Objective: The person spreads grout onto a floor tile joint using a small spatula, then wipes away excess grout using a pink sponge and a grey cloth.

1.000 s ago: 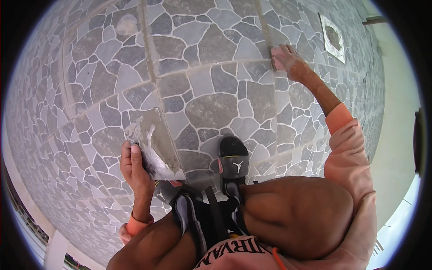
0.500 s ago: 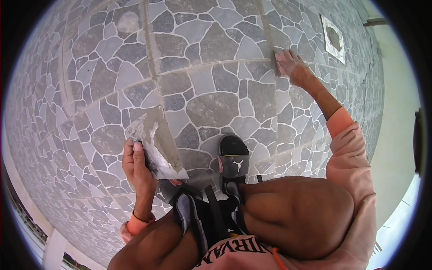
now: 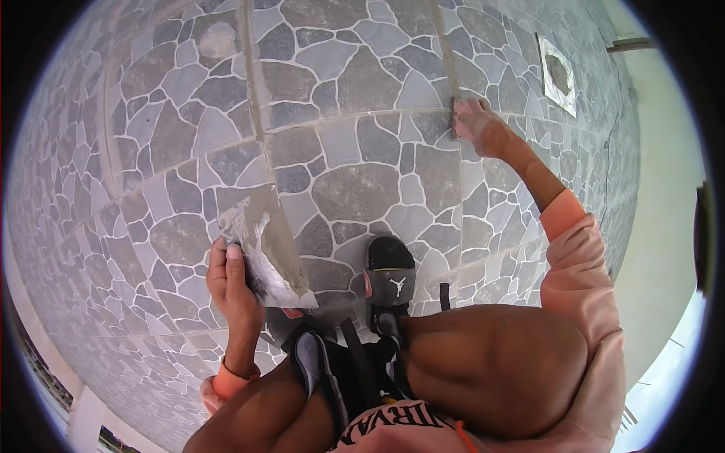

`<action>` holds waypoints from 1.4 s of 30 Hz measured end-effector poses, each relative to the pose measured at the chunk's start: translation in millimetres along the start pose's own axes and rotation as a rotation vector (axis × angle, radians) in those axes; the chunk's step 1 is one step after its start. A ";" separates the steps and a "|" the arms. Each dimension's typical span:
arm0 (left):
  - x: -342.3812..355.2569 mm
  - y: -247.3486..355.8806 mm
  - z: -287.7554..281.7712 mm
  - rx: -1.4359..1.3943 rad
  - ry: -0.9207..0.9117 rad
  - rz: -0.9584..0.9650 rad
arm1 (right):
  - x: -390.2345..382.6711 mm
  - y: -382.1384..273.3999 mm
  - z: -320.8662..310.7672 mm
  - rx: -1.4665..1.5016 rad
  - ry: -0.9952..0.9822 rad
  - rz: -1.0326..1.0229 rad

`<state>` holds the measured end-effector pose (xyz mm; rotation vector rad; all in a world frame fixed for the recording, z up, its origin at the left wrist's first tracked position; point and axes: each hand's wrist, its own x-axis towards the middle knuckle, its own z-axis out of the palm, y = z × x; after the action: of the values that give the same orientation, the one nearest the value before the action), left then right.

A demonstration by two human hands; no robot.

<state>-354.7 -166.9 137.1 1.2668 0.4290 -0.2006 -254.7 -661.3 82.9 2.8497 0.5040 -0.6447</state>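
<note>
My left hand [image 3: 236, 281] grips a flat plate-like tool [image 3: 276, 260] smeared with grey and white paste, held at the lower left over the floor. My right hand [image 3: 489, 128] is stretched out to the upper right, its fingers pressed on a small pink pad [image 3: 462, 115] that rests on a grey seam in the stone-patterned tile floor [image 3: 355, 185]. Part of the pad is hidden under the fingers. Both of my feet, in dark slide sandals [image 3: 390, 283], are planted on the tiles between the hands, below my bent knees.
A square white-edged patch [image 3: 557, 75] with a rough grey middle lies at the upper right. A pale round mark [image 3: 217, 38] is at the upper left. A cream border or wall [image 3: 649, 204] runs along the right, with a dark bar at its top and open sky beyond.
My right hand and the pink pad have shifted slightly toward me along the seam. My left hand with the smeared tool has barely moved, and the whole view has shifted slightly.
</note>
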 end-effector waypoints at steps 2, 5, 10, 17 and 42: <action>-0.9 0.6 -3.5 -0.007 0.025 0.013 | 22.1 4.7 -34.6 0.045 -0.076 -0.105; -0.1 3.2 -6.4 -0.005 0.009 -0.010 | 60.9 42.0 -70.9 -0.073 -0.098 -0.405; 0.4 0.2 -14.2 0.008 0.066 -0.047 | 160.6 115.4 -117.9 0.463 0.034 0.275; -0.3 10.2 -28.2 0.048 0.230 -0.062 | 275.9 168.2 -114.7 0.387 0.238 0.230; 65.8 5.5 -12.8 0.063 0.056 -0.238 | 195.9 92.5 -72.5 0.209 0.062 0.101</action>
<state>-295.7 -147.3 111.4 1.2842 0.6263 -0.3834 -27.0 -673.5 69.2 3.0751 0.3164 -0.6272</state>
